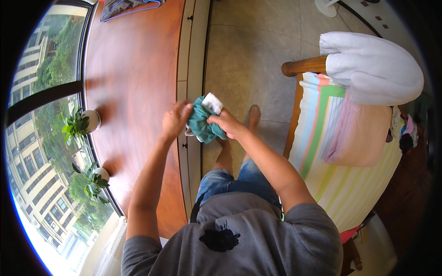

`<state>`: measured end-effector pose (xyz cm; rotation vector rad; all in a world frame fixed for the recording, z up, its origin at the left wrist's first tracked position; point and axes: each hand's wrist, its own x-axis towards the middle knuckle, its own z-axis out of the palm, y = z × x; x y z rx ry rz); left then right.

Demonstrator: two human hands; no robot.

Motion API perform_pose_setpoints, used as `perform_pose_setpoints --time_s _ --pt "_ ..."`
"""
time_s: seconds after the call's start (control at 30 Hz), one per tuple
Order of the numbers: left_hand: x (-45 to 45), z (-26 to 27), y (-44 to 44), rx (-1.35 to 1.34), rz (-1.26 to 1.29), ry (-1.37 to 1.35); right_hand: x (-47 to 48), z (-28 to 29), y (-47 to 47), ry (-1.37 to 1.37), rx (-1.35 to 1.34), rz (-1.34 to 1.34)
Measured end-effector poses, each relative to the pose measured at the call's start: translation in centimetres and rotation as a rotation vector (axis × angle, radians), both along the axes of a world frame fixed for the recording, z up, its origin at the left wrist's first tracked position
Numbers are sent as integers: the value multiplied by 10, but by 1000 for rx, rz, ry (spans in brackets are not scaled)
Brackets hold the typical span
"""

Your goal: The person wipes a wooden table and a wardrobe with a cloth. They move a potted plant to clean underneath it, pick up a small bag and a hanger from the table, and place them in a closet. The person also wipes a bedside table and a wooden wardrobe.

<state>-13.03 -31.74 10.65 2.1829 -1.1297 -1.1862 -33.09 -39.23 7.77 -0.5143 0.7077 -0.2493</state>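
Note:
A crumpled green cloth [201, 119] with a white cloth part [212, 103] at its top is held in front of my body, above the drawer fronts and floor. My right hand [228, 124] grips its right side, thumb on top. At its left edge is my left hand [175, 119], fingers bent and somewhat blurred; whether it touches the cloth is hard to tell. A bit of pale fabric shows under the cloth's lower left side.
To my left runs a reddish wooden countertop [131, 62] beside the window, bearing potted plants [91, 121] and, at its far end, a blue hanger [131, 12] with dark cloth. A bed with striped bedding [321, 138], a folded pink quilt and a white towel [373, 69] stands right.

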Motion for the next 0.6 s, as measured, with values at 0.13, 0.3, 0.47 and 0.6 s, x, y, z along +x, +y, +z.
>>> perform_pose_setpoints --time_s 0.13,0.3,0.47,0.6 --pt "88 -57 -34 -151 134 -437 59 -37 -41 79 -91 -368" --pt "114 -126 -57 13 31 -934 161 -116 -54 166 -330 -432" --pt "91 -120 -79 -61 82 -943 183 -142 -6 42 -453 -492" --pt "91 -118 -77 -42 85 -949 211 -147 -56 208 -495 -463"
